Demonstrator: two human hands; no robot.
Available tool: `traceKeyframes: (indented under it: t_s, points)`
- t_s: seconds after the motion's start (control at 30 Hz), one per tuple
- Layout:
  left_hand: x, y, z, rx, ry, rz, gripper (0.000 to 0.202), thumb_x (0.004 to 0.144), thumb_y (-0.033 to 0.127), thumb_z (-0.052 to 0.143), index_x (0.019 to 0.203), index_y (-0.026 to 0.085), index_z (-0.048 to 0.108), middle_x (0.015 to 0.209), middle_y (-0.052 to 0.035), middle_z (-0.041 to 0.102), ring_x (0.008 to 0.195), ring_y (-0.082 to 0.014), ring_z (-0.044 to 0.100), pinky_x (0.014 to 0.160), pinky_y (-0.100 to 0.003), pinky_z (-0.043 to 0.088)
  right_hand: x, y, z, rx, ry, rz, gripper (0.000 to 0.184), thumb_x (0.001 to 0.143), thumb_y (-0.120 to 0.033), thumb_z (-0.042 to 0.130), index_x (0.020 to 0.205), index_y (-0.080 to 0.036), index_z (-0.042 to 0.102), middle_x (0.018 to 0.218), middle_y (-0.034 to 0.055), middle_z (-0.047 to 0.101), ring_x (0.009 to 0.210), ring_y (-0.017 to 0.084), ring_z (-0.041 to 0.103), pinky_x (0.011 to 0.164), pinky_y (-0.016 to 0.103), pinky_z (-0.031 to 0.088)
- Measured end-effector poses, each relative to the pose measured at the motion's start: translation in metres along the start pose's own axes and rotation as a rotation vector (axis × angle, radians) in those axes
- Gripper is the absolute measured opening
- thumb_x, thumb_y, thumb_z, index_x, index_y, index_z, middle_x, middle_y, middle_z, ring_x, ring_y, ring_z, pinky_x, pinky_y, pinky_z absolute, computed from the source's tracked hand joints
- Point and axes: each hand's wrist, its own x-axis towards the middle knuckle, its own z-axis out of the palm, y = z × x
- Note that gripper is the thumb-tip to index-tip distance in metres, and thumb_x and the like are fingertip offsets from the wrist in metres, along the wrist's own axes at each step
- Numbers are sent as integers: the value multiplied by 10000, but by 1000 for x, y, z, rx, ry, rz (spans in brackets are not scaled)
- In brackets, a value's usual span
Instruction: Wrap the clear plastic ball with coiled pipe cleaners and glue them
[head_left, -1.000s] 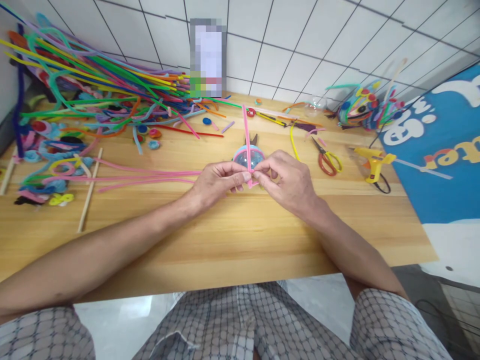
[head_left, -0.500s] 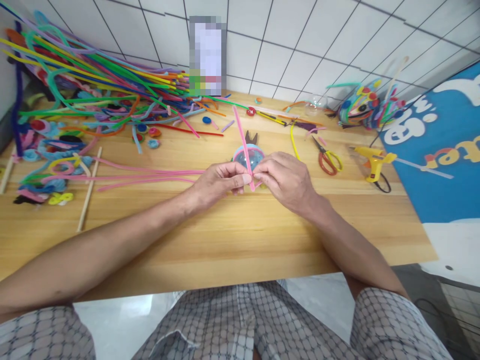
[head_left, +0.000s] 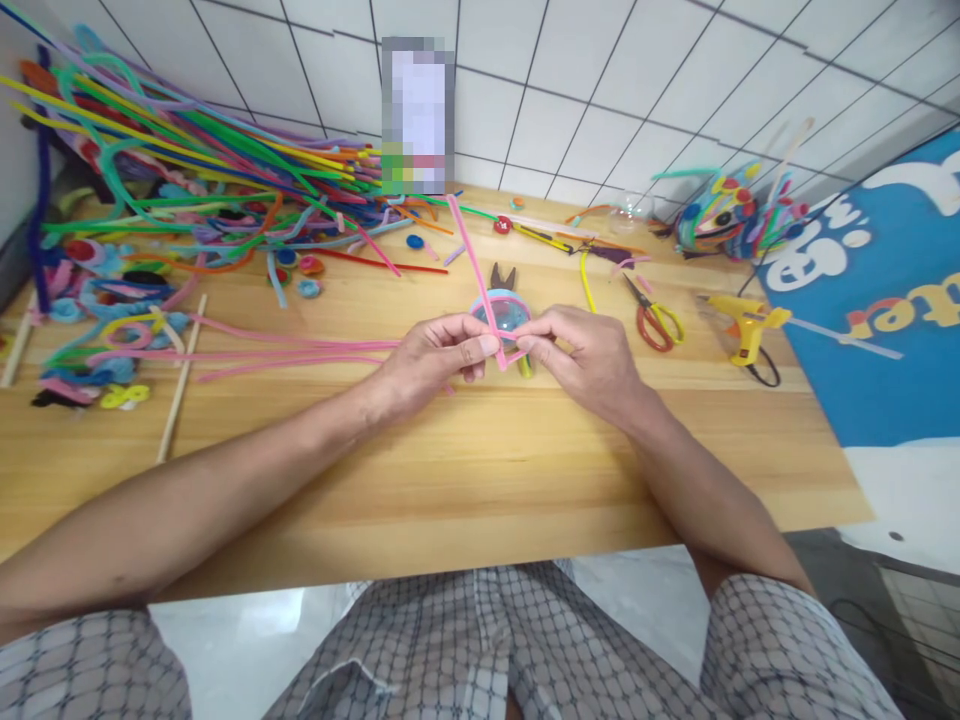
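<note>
A pink pipe cleaner (head_left: 473, 258) is pinched between the thumb and fingers of my left hand (head_left: 441, 358), its long end standing up and leaning left. Its lower part is bent into a small loop to the right, where my right hand (head_left: 576, 350) pinches it between thumb and forefinger. Just behind the fingertips sits a clear dome with a light blue rim (head_left: 507, 312), partly covered by the hands. Dark plier jaws (head_left: 503, 276) poke out beyond the dome, and a bit of yellow-green handle shows below. More pink pipe cleaners (head_left: 300, 350) lie left of my left hand.
Colourful pipe cleaners (head_left: 247, 165) are heaped at the back left, beside coiled pieces and a wooden stick (head_left: 182, 380). To the right lie scissors (head_left: 654, 315) and a yellow glue gun (head_left: 750, 325). A blurred phone-like panel (head_left: 418, 115) leans on the tiled wall.
The pipe cleaner's long end has tilted further left. My right fingertips have moved slightly right, drawing the bent lower part out so that a small loop shows between my hands.
</note>
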Motion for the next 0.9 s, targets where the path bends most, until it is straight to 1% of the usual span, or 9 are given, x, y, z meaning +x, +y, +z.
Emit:
traceKeyframes:
  t_s: [0.13, 0.23, 0.3, 0.47, 0.6, 0.67, 0.77, 0.83, 0.9]
  points:
    - [0, 1, 0, 3, -9, 8, 486, 743, 608, 942, 791, 178, 722, 676, 14, 681, 582, -86, 561, 541, -202, 453, 0, 0, -1, 9, -3, 11, 182, 1031, -320, 665, 973, -253, 824, 812, 3, 775, 702, 155, 655, 726, 298, 491]
    - [0, 2, 0, 25, -14, 27, 481, 756, 617, 928, 780, 183, 721, 668, 16, 676, 575, -85, 552, 549, -206, 456, 0, -2, 1, 27, 48, 30, 146, 1012, -307, 691, 1031, -256, 827, 863, 11, 801, 702, 156, 660, 735, 305, 504]
    - [0, 2, 0, 40, -24, 41, 470, 771, 611, 918, 779, 183, 725, 674, 15, 681, 575, -82, 547, 552, -205, 455, 0, -3, 2, 35, 66, 35, 139, 1002, -285, 697, 1032, -254, 829, 870, 13, 805, 705, 157, 668, 736, 306, 509]
    - [-1, 2, 0, 82, -13, 30, 477, 778, 628, 902, 789, 182, 732, 683, 2, 689, 587, -95, 556, 526, -201, 430, -1, -5, 2, 31, 31, 55, 155, 1005, -270, 677, 989, -259, 831, 824, 5, 789, 700, 160, 674, 737, 309, 516]
    - [0, 1, 0, 86, -32, 40, 470, 793, 626, 889, 788, 182, 736, 699, 0, 701, 586, -91, 546, 562, -211, 445, 1, -5, -1, 86, 7, 92, 142, 1000, -311, 694, 979, -250, 820, 861, 15, 800, 756, 170, 703, 776, 317, 537]
    - [0, -1, 0, 97, -56, 33, 454, 811, 614, 879, 796, 182, 743, 688, 5, 693, 586, -92, 547, 579, -219, 443, 2, -5, 0, 190, 7, 138, 151, 978, -370, 737, 1016, -242, 806, 919, 25, 807, 803, 177, 717, 796, 325, 557]
    - [0, -5, 0, 119, -112, -5, 452, 815, 610, 877, 797, 178, 747, 674, 7, 674, 608, -102, 566, 617, -228, 457, 4, -7, 5, 473, -45, 263, 309, 943, -525, 776, 1059, -238, 768, 945, 31, 792, 818, 186, 729, 760, 329, 593]
    - [-1, -7, 0, 132, -148, -24, 462, 809, 620, 875, 792, 176, 750, 675, 4, 668, 625, -110, 571, 635, -234, 466, 4, -9, 9, 667, -111, 367, 401, 912, -617, 783, 1023, -235, 732, 899, 21, 773, 768, 181, 728, 700, 320, 605]
    - [-1, -7, 1, 141, -168, -32, 463, 816, 624, 864, 788, 176, 750, 675, 1, 662, 629, -114, 566, 634, -237, 461, 5, -10, 13, 784, -145, 446, 446, 864, -646, 819, 954, -229, 689, 837, 1, 744, 711, 164, 710, 657, 303, 604]
